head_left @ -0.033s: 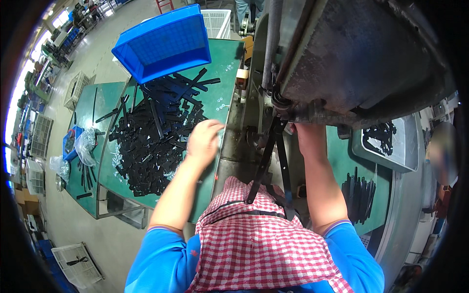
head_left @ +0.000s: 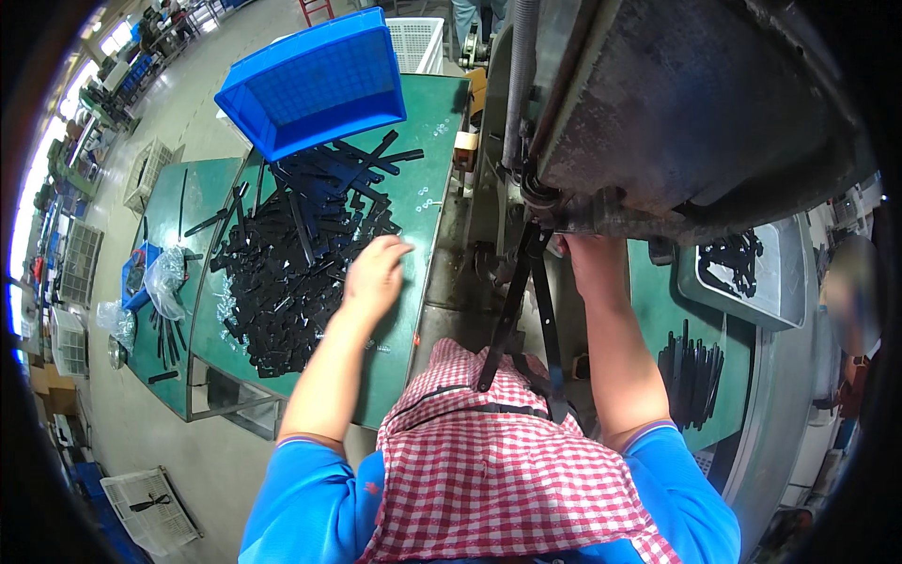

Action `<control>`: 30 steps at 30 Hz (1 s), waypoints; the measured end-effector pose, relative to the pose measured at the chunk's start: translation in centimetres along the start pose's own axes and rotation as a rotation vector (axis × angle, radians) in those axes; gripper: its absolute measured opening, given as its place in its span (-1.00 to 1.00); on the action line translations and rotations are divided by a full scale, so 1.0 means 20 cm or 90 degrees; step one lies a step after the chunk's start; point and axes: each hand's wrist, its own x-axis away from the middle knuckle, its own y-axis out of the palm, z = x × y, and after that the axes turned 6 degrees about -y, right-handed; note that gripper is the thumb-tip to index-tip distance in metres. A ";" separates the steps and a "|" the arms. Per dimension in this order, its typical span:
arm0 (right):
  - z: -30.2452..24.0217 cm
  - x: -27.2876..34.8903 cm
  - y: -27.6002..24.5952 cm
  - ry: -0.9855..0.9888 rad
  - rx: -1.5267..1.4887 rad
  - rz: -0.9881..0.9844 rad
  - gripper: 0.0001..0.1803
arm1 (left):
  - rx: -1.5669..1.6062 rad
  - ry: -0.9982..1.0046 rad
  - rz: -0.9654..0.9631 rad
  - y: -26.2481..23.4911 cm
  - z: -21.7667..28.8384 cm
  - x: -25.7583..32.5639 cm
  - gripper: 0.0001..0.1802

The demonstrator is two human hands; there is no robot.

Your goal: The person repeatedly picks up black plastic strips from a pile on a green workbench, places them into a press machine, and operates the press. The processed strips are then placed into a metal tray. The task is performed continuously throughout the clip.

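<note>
My left hand (head_left: 375,278) hovers over the right edge of a heap of small black flat metal parts (head_left: 282,301). Its fingers are drawn together and point right; whatever may be between them is too small to make out. Two long black metal strips (head_left: 508,324) hang in a narrow V below the head of a grey press-like machine (head_left: 686,122), their lower ends against my checked apron (head_left: 507,461). Beside the top of the strips is my right hand (head_left: 584,252), its fingers mostly hidden by the machine.
A blue plastic crate (head_left: 324,89) lies tipped on the green table (head_left: 432,122) behind the heap. On the right, black strips (head_left: 691,376) stand in a row near a grey tray (head_left: 761,305) of black parts. Plastic bags (head_left: 165,282) lie far left.
My left hand has shifted a little to the left, toward the heap. My right hand and the hanging strips look almost unmoved.
</note>
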 end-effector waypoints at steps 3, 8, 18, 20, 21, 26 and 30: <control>0.05 -0.01 -0.04 -0.077 0.160 -0.031 -0.90 | -0.135 -0.087 -0.159 -0.08 -0.35 0.17 -0.66; 0.03 -0.02 -0.01 -0.210 0.266 0.001 -0.88 | -0.264 -0.079 -0.285 -0.04 -0.48 0.27 -0.72; 0.10 -0.02 -0.04 -0.258 0.388 -0.086 -0.73 | 0.149 -0.094 -0.133 -0.13 0.09 0.08 -0.75; 0.08 0.05 -0.08 -0.131 0.400 -0.015 -0.75 | 0.199 -0.001 -0.100 -0.18 0.31 0.01 -0.74; 0.05 0.10 -0.09 -0.071 0.404 0.017 -0.75 | 0.203 0.050 -0.079 -0.20 0.40 0.00 -0.73; -0.29 0.33 -0.03 0.017 0.247 -0.280 -0.73 | 0.236 0.174 -0.097 -0.23 0.73 -0.06 -0.64; -0.31 0.36 0.01 0.143 0.185 -0.311 -0.75 | 0.320 0.214 -0.098 -0.17 0.73 -0.05 -0.66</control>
